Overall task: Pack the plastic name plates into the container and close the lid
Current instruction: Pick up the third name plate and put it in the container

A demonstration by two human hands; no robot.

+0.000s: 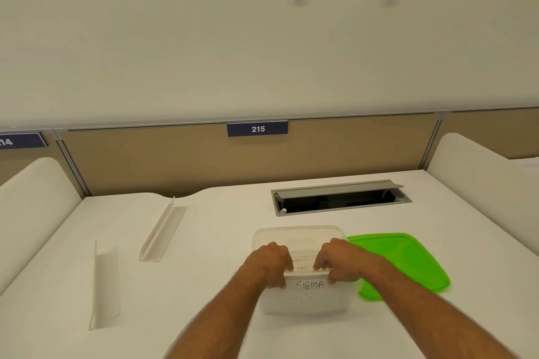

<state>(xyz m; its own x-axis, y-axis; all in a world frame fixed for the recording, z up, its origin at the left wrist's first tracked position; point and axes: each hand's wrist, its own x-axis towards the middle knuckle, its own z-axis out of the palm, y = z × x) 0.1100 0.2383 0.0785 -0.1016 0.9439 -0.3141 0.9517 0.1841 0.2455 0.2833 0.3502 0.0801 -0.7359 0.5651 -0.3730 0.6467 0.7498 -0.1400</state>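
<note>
A clear plastic container stands open on the white desk in front of me. Over it, my left hand and my right hand each grip one end of a clear name plate marked "SIGMA", which sits at the container's near side. Another plate seems to lie behind it inside, only partly visible. To the left, two more clear name plates rest on the desk: one further back, one nearer. The green lid lies flat just right of the container.
An open grey cable hatch is set into the desk behind the container. A tan partition with a "215" label closes off the back. White rounded dividers rise at both sides of the desk.
</note>
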